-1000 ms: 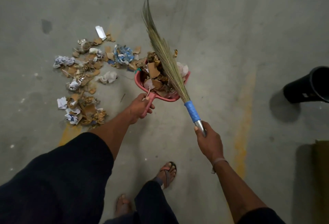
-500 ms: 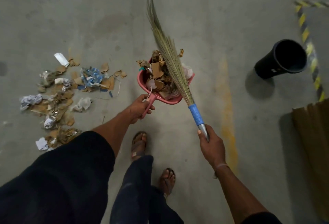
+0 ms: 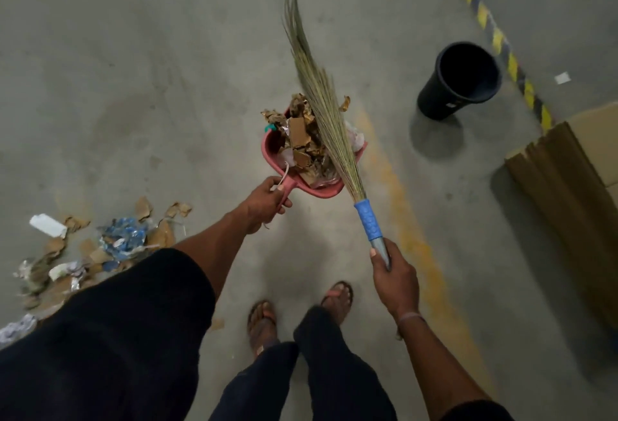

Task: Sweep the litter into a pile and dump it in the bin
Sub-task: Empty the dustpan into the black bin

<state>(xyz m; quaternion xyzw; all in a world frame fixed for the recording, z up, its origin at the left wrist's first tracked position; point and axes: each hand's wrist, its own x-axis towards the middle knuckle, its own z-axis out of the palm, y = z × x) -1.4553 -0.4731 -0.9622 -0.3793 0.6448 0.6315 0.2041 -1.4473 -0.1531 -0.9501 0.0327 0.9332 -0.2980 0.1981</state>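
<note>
My left hand grips the handle of a pink dustpan heaped with torn cardboard and crumpled paper, held above the floor. My right hand holds the metal end of a grass broom with a blue grip; its bristles lie across the load in the pan. A black bin stands upright on the floor to the upper right, apart from the pan. A litter pile of cardboard scraps, paper and blue plastic lies on the floor at the lower left, partly hidden by my left sleeve.
Flattened cardboard sheets lie on the floor at the right. A yellow-and-black striped line runs behind the bin, and a faded yellow line crosses the concrete floor. My sandalled feet are below the pan.
I have walked to the right with the loaded dustpan and the broom. The litter pile has slid to the lower left and the bin has come closer.
</note>
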